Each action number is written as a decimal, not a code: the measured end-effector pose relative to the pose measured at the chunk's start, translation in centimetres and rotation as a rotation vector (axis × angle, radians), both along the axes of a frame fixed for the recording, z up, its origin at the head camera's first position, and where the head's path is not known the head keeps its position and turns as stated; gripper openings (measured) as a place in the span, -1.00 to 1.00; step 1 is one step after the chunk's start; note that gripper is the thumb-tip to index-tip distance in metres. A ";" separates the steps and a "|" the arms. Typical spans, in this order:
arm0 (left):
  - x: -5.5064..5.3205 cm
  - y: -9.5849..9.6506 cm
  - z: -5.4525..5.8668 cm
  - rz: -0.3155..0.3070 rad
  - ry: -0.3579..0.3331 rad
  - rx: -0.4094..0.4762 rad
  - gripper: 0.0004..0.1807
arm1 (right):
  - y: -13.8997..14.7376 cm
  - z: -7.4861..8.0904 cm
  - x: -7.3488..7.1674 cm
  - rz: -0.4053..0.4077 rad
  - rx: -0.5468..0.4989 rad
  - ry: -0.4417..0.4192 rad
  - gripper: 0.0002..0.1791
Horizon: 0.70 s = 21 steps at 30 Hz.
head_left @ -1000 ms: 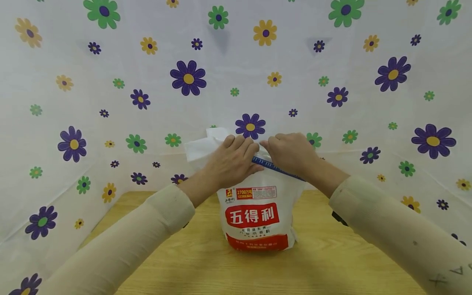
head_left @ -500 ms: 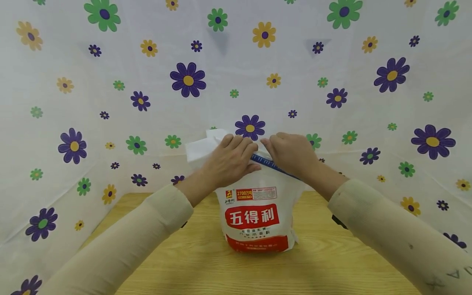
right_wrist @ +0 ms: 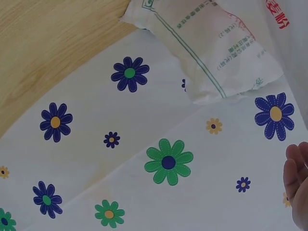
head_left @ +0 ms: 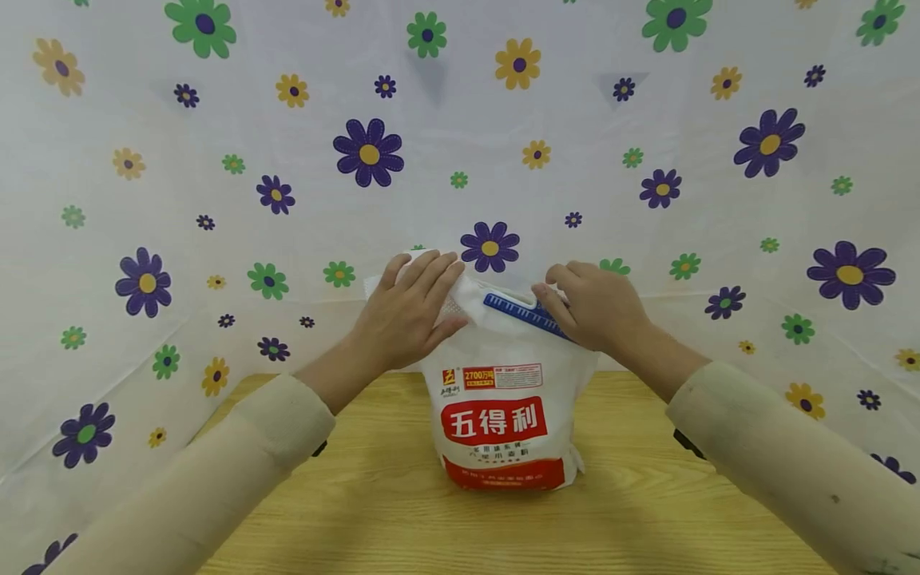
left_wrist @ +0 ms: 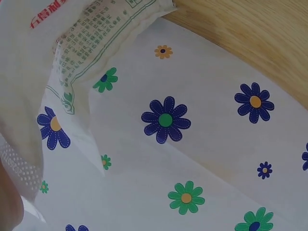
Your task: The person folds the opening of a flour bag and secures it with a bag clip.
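A white flour bag (head_left: 492,419) with red labels stands upright, its top folded and closed by a blue-and-white bag clip (head_left: 521,311). My left hand (head_left: 413,307) lies on the bag's upper left, fingers nearly straight and together, left of the clip's end. Against the clip's right part is my right hand (head_left: 596,303), thumb in front and fingers loosely bent above; the clip's right end is hidden. In the right wrist view, bent fingers (right_wrist: 296,171) show at the right edge. The left wrist view shows the bag's green-printed side (left_wrist: 98,45) and a dotted white flap (left_wrist: 21,168).
The bag stands on a wood-grain table (head_left: 359,511). White cloth (head_left: 302,144) with purple, green and yellow flowers hangs behind the table and along both sides.
Both hands have moved apart. The left has slid left with its fingers straightening, and the right has shifted right. More of the clip shows between them; the bag stays in place.
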<state>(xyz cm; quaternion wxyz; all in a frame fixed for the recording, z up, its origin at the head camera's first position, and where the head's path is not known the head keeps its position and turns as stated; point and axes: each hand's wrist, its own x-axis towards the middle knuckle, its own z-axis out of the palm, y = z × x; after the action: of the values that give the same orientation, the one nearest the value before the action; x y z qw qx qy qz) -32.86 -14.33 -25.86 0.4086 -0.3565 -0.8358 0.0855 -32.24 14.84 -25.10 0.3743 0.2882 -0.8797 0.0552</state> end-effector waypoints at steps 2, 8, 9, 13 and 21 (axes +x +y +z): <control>0.1 -0.8 0.0 -0.004 0.015 0.016 -0.11 | 0.5 -0.2 0.0 0.003 -0.007 0.003 -0.56; 0.6 -2.9 -0.3 -0.018 0.023 0.066 -0.11 | 1.7 -0.9 0.5 0.010 -0.009 -0.002 -0.61; 0.7 -3.2 -0.4 -0.020 0.024 0.075 -0.11 | 1.8 -1.0 0.6 0.011 -0.009 -0.001 -0.61; 0.9 -4.5 -0.8 -0.031 0.011 0.120 -0.10 | 2.6 -1.6 1.0 0.026 -0.027 -0.008 -0.63; 1.7 -6.6 -2.2 -0.047 -0.036 0.267 -0.11 | 4.6 -3.8 1.8 -0.020 -0.089 -0.087 -0.63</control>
<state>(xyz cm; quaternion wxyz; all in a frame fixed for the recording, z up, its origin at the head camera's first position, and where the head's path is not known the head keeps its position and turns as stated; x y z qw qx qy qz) -31.16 -20.91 -28.02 0.4392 -0.3200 -0.8384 -0.0425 -30.43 19.39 -28.93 0.3489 0.2597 -0.8945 0.1031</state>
